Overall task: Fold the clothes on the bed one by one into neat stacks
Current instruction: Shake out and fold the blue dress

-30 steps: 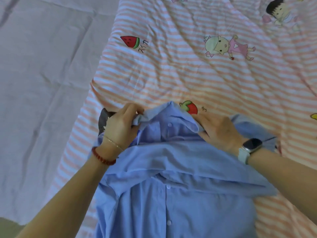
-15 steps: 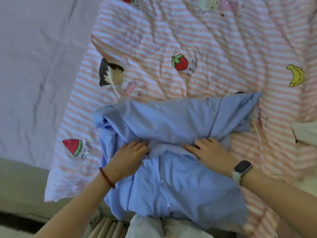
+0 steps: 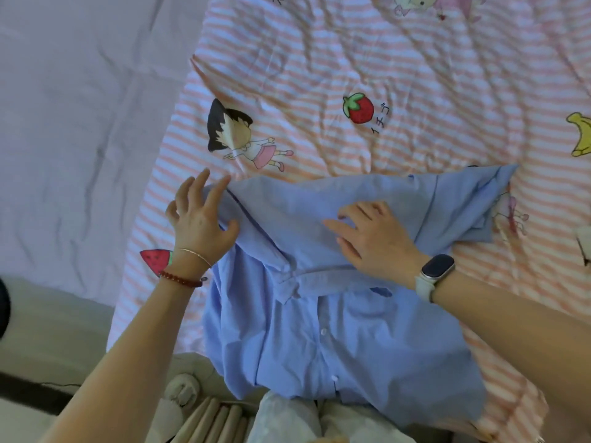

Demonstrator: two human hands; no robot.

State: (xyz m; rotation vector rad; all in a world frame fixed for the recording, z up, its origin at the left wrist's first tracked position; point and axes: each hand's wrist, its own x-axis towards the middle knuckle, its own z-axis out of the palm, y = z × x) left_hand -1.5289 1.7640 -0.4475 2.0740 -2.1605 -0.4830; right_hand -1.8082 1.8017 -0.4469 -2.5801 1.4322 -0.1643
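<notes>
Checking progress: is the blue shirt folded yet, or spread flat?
Partly folded: the shirt has its top doubled over the buttoned front, one sleeve sticking out.

I'm in a home bedroom: a cartoon-printed striped quilt (image 3: 367, 59) lies over a lilac bedsheet (image 3: 80, 107).

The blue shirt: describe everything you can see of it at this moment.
The blue shirt is a light blue, thin woven button-up with small white buttons down its placket. It lies on the pink-striped quilt, its upper part folded across the body as a wide band, one short sleeve sticking out to the right. The near hem hangs over the bed edge. The left hand touches the band's left end with spread fingers; the right hand presses flat on the band's middle. The fabric is creased.
</notes>
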